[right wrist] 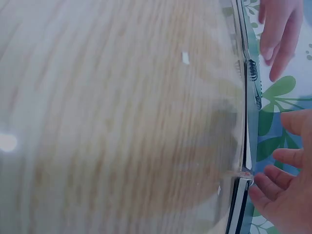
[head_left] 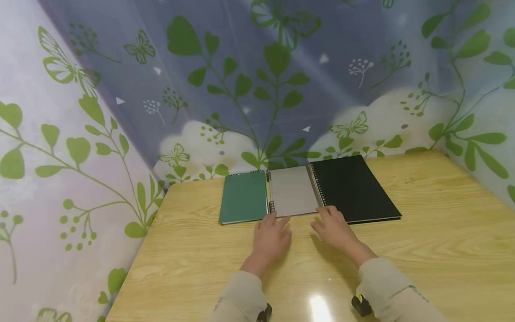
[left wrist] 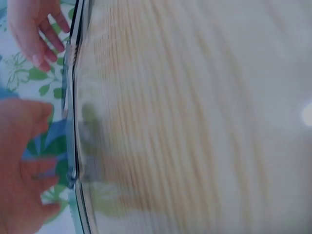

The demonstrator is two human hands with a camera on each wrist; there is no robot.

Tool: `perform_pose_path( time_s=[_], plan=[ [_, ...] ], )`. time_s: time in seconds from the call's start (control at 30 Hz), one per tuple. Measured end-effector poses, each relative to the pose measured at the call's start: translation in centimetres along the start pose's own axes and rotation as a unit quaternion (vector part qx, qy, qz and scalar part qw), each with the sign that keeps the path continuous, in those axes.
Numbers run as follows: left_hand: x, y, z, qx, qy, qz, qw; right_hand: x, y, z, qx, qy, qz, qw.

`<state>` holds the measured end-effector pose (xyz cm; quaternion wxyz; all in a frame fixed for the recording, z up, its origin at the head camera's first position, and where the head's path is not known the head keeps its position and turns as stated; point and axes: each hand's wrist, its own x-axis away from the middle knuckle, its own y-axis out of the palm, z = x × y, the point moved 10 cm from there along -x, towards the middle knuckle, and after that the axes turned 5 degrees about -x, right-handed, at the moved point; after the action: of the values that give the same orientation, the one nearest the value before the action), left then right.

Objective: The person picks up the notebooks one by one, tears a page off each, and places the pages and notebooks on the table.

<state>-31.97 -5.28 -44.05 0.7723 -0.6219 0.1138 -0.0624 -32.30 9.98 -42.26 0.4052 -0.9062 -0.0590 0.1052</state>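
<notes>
Your sleeves (head_left: 241,293) nearest, over wooden table (head_left: 173,268). Green notebook (head_left: 243,197) flat at left, rings at far edge. Your left hand (head_left: 270,239): fingers loosely spread, at near left corner of grey notebook (head_left: 293,190), contact unclear. Grey one between green and black. Your right hand (head_left: 337,229): fingers spread, at its near right corner. Black notebook (head_left: 354,190) flat, rightmost.

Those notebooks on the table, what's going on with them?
A person is working bare-handed at three closed notebooks lying side by side on a wooden table: the green notebook on the left, the grey notebook in the middle and the black notebook on the right. The left hand is at the grey one's near left corner, the right hand where grey meets black. Neither hand is lifting anything; whether the fingertips press the covers is hard to tell.
</notes>
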Motion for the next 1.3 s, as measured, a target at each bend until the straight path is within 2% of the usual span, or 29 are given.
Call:
perform_pose_path(
  time_s=[0.1, 0.2, 0.33, 0.5, 0.63, 0.8, 1.03, 1.17, 1.3],
  plan=[
    [0.6, -0.3, -0.2, 0.035, 0.028, -0.007, 0.999, -0.2, 0.2, 0.1, -0.011, 0.008, -0.007, 0.9999],
    [1.4, -0.6, -1.1, 0.079, 0.036, -0.023, 0.996, -0.3, 0.3, 0.1, -0.015, 0.016, -0.016, 0.9996],
    [2.6, -1.4, -2.9, 0.122, 0.029, -0.028, 0.9917, -0.4, 0.6, -0.3, -0.018, 0.011, -0.032, 0.9993],
    [4.2, -1.9, -5.7, 0.152, 0.008, -0.024, 0.9881, -0.4, 0.9, -0.5, -0.022, 0.0, -0.05, 0.9985],
    [5.1, -2.1, -7.4, 0.16, -0.002, -0.016, 0.9869, -0.3, 1.2, -0.7, -0.026, -0.004, -0.061, 0.9978],
    [5.7, -2.5, -8.5, 0.168, -0.007, -0.014, 0.9856, -0.4, 1.8, -0.8, -0.023, -0.016, -0.067, 0.9974],
    [6.3, -2.9, -10.2, 0.175, -0.041, -0.019, 0.9836, -0.7, 2.6, -1.2, -0.034, -0.027, -0.074, 0.9963],
    [6.3, -3.2, -11.4, 0.174, -0.058, -0.005, 0.9831, -1.1, 3.2, -1.5, -0.04, -0.025, -0.07, 0.9965],
    [6.5, -3.3, -12.8, 0.185, -0.088, 0.012, 0.9787, -1.6, 4.1, -2.0, -0.057, -0.017, -0.074, 0.9955]
  ],
)
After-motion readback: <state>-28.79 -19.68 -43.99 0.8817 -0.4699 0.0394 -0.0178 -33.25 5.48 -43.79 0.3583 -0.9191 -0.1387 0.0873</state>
